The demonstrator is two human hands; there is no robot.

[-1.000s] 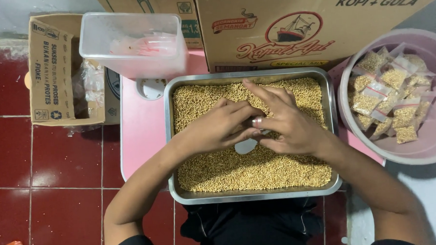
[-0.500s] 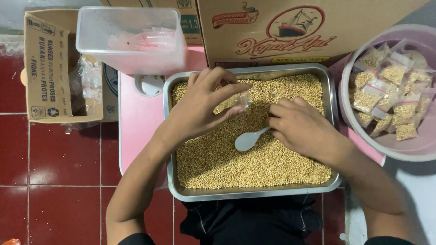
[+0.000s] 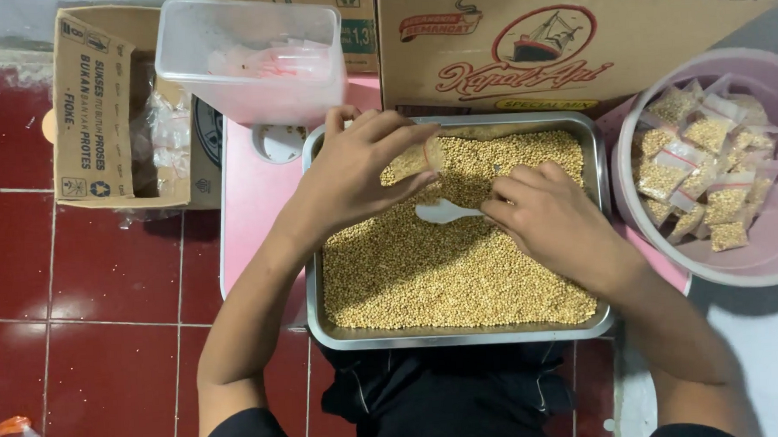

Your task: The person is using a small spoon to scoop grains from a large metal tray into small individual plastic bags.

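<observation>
Head view, looking straight down. Metal tray sits on a pink table, filled with small tan grains. Left hand is raised over the tray's far end, fingers pinching a small clear bag partly filled with grains. Right hand lies low over the grains, fingers pressed together on the handle of a white spoon; spoon bowl rests on the grains just below the bag. Pink basin to the right of the tray holds a pile of filled packets. Clear plastic tub stands beyond the tray's left corner. Printed cardboard box behind the tray; open cardboard box on red tile floor at left.
</observation>
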